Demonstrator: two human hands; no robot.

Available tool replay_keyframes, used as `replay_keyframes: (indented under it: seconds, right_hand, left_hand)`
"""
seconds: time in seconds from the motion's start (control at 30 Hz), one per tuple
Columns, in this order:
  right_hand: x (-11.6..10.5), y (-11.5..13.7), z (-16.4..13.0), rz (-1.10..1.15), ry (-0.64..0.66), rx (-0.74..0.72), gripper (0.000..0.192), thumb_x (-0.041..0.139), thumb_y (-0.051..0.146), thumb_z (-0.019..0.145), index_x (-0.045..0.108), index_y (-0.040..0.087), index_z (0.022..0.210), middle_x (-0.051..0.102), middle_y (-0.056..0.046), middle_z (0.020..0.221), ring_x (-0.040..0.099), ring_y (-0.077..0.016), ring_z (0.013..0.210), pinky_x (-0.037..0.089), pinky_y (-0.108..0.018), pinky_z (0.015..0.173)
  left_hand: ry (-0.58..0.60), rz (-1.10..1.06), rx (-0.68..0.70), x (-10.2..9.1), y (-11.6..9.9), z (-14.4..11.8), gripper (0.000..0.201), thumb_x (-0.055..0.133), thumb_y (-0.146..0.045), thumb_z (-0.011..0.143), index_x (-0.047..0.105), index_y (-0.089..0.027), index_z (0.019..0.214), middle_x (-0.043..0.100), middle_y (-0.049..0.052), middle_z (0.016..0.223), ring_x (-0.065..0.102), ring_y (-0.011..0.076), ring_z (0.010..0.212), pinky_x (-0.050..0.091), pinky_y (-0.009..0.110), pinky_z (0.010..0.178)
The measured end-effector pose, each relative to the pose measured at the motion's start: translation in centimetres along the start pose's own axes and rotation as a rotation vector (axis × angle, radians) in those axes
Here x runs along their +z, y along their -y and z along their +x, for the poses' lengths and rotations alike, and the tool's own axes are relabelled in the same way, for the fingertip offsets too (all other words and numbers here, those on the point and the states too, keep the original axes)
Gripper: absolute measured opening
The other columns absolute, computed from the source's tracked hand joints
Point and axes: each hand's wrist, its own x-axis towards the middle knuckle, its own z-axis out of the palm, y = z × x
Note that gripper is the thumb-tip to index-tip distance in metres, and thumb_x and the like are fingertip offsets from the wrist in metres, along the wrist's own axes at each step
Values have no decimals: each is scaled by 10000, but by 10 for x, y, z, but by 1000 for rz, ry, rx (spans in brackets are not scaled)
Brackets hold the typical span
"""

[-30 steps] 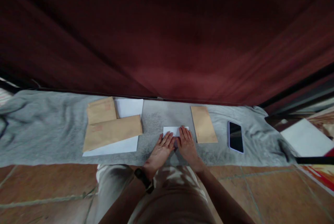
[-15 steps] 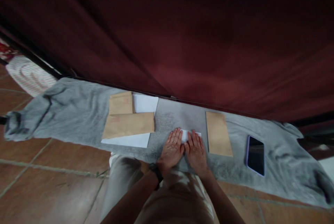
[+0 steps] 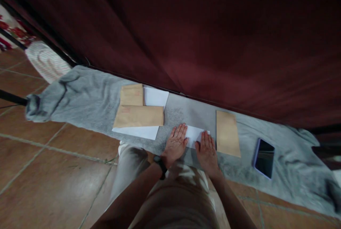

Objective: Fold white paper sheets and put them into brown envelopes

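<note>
A grey cloth [image 3: 87, 104] lies spread along the tiled floor [image 3: 48, 161], running from 9 o'clock to 4 o'clock below a dark red curtain [image 3: 202, 37].

At about 10 o'clock of the hands, two brown envelopes [image 3: 138, 115] lie overlapped on white sheets [image 3: 156, 97].

The left hand [image 3: 176, 143] lies flat, palm down, fingers spread and straight, pressing the left end of a small folded white paper [image 3: 194, 134]. A dark watch [image 3: 160, 165] sits on its wrist.

The paper rests on the cloth between the hands, at 12 o'clock of the person's knees.

The right hand [image 3: 207, 150] lies flat too, fingers extended, on the paper's right end. Neither hand closes on anything.

Just beside it, at 2 o'clock, lies a single brown envelope [image 3: 227, 133], upright lengthwise. Farther at 3 o'clock a phone [image 3: 263, 158] lies screen up, apart from the envelope.
</note>
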Motion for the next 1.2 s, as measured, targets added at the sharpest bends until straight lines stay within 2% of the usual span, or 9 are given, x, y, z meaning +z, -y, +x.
replay_keyframes:
  seconds: [0.1,0.23,0.33,0.47,0.6,0.77,1.03,1.2]
  right_hand:
    - [-4,6,12,18,58,-12,524,350,260,1072,378,48,1550,447,-234,1577,382,-320,1492,349,-555,1187]
    - [-2,13,19,56,115,-49,525,388,294,1070,403,101,1558,379,-204,1629,360,-309,1502,336,-546,1195]
    - [-1,12,12,34,96,0,580,438,332,1061,367,67,1573,325,-230,1647,318,-323,1522,323,-544,1204]
    - [-2,7,1,22,55,41,602,400,353,1074,323,43,1585,335,-233,1642,300,-315,1534,330,-531,1204]
    - [-3,5,-2,27,49,53,625,388,368,1076,313,6,1580,338,-257,1632,283,-316,1542,317,-523,1214]
    - [-2,6,-1,46,59,65,613,382,330,1071,305,2,1583,315,-266,1639,263,-320,1549,309,-539,1217]
    - [0,5,-9,46,3,95,624,346,339,1082,245,24,1611,318,-262,1638,320,-327,1526,350,-548,1196]
    - [-4,11,-6,16,27,103,596,368,283,1065,292,26,1598,309,-236,1649,281,-326,1542,301,-558,1223]
  left_hand:
    - [12,-18,0,1,1,2,575,342,-320,1053,349,-103,1585,369,117,1648,278,231,1558,235,459,1288]
    - [29,-43,9,1,1,4,582,327,-313,1051,337,-97,1591,355,125,1651,271,239,1560,221,475,1290]
    - [29,-63,-7,-1,1,4,598,325,-320,1048,300,-117,1610,351,124,1652,271,241,1560,218,497,1290]
    - [27,-77,-31,-1,0,4,599,297,-313,1051,289,-102,1611,357,144,1645,283,249,1555,206,508,1292]
    - [-16,-93,-75,2,-13,7,615,288,-302,1048,241,-80,1620,339,165,1654,263,265,1561,225,521,1287]
    - [13,-118,21,6,-31,9,601,283,-277,1045,266,-69,1608,363,157,1647,238,247,1568,247,486,1287]
    - [33,-68,-1,2,-9,2,611,329,-326,1045,309,-56,1593,363,180,1640,283,263,1554,273,486,1280]
    - [29,-53,-2,1,-6,1,593,329,-337,1053,337,-61,1577,377,169,1637,279,247,1556,288,470,1275]
